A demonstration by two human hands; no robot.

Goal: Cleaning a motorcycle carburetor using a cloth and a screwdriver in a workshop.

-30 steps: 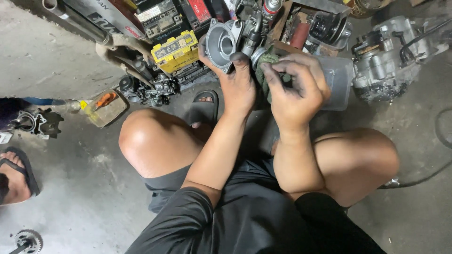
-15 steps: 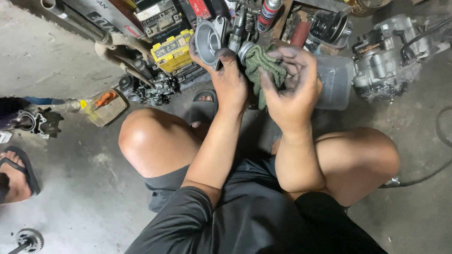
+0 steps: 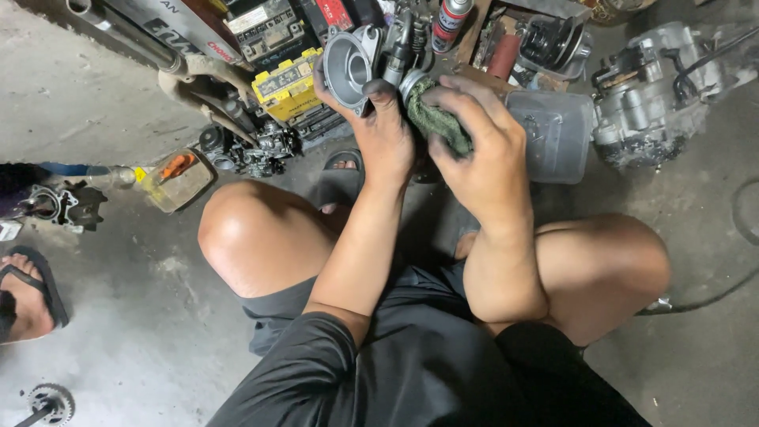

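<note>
both hands busy | left hand [image 3: 387,134] grips grey carburetor body [image 3: 360,59] | right hand [image 3: 478,154] fingers pinch green rag [image 3: 439,122] on it | step: wiping | next likely needs turning the part to reach uncleaned faces

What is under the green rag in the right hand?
The green rag is pressed by the right hand onto a metal carburetor; the covered surface is hidden.

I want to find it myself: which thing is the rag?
Follow the two bare arms up to the hands above the knees. The right hand presses a green rag against the grey metal part. It is the only soft, crumpled thing there.
</note>
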